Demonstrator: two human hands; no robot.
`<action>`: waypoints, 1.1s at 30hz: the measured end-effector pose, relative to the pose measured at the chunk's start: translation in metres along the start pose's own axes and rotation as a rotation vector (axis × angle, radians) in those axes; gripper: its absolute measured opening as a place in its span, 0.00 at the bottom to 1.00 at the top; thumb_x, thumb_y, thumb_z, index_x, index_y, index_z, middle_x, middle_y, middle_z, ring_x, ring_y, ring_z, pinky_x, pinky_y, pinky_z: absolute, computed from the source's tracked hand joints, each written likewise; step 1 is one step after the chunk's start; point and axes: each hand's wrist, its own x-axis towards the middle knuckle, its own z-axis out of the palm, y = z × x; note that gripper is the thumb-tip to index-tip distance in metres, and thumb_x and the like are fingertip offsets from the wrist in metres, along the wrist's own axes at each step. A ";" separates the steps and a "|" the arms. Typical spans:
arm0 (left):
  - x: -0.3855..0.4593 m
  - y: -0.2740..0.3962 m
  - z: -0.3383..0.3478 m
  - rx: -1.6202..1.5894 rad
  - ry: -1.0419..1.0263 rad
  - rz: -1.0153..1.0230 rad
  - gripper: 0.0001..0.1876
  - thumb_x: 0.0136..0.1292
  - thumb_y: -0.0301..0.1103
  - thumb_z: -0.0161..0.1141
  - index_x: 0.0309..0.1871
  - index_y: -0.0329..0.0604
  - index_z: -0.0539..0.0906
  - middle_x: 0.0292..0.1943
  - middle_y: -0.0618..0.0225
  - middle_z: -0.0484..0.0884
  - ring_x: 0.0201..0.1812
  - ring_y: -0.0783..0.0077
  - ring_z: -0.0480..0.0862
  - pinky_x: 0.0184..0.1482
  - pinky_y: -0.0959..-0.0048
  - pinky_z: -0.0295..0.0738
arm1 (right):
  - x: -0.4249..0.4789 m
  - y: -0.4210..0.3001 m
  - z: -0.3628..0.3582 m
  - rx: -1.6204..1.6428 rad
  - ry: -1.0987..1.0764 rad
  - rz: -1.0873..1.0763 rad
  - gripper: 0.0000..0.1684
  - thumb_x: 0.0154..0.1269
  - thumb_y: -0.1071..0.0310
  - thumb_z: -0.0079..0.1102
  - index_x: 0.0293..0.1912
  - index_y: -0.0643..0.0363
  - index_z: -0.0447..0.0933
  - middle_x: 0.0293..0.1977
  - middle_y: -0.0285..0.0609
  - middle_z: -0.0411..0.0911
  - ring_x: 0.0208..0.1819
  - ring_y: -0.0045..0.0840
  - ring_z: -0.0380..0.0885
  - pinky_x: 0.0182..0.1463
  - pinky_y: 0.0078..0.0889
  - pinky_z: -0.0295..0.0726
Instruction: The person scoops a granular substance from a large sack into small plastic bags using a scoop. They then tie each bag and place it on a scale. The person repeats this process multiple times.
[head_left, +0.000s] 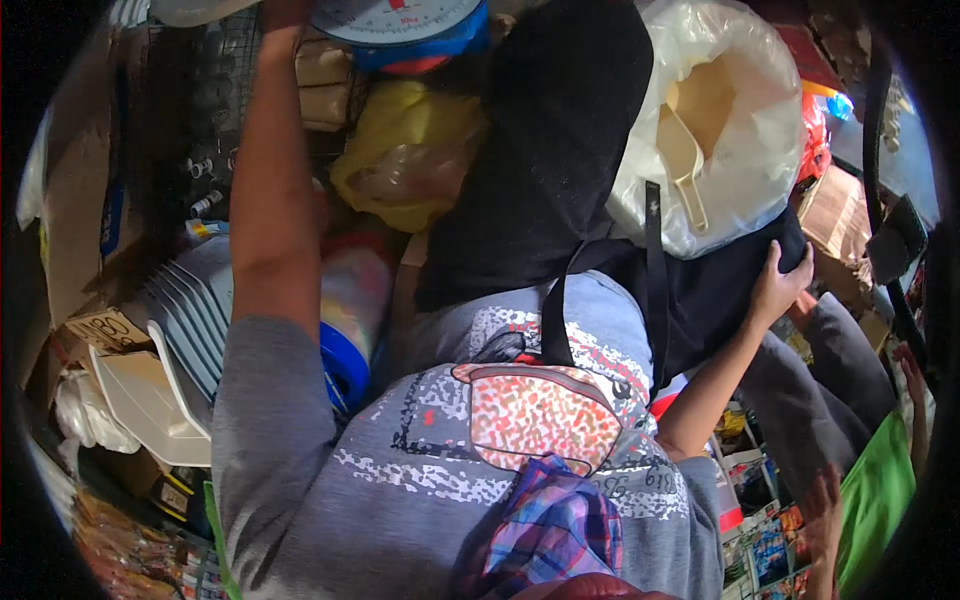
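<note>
At the top edge, my left hand is mostly cut off, and its fingers are hidden. It is beside a blue dial weighing scale and a pale translucent bowl. My right hand rests on the knee of my black trousers, thumb and fingers apart, holding nothing. Beyond that knee stands a translucent white plastic bag, its mouth open around a tan substance. A cream plastic scoop lies in the bag's mouth, handle towards me.
A yellow plastic bag lies left of my leg, near a clear container with a blue rim. Stacked grey plastic trays and cardboard stand farther left. At right are another person's hand and a brown package.
</note>
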 end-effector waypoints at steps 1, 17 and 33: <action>-0.002 0.001 0.000 -0.014 0.007 -0.008 0.33 0.52 0.52 0.67 0.58 0.44 0.76 0.59 0.50 0.75 0.59 0.53 0.75 0.59 0.59 0.70 | 0.003 -0.003 -0.002 -0.013 0.011 -0.014 0.39 0.59 0.53 0.65 0.62 0.67 0.65 0.60 0.57 0.66 0.64 0.44 0.63 0.68 0.39 0.59; 0.034 0.027 0.067 -0.751 0.123 -0.090 0.43 0.43 0.56 0.74 0.63 0.48 0.73 0.61 0.49 0.72 0.63 0.53 0.70 0.62 0.58 0.67 | -0.006 0.018 -0.005 -0.087 -0.032 0.029 0.45 0.57 0.49 0.64 0.62 0.73 0.64 0.57 0.65 0.67 0.59 0.52 0.66 0.66 0.45 0.62; -0.149 0.232 -0.051 -0.967 0.056 -0.374 0.35 0.58 0.47 0.61 0.63 0.34 0.67 0.56 0.42 0.69 0.56 0.43 0.74 0.60 0.55 0.68 | 0.028 0.026 0.004 -0.060 -0.098 -0.079 0.47 0.58 0.46 0.64 0.61 0.79 0.62 0.57 0.67 0.67 0.59 0.52 0.67 0.65 0.44 0.66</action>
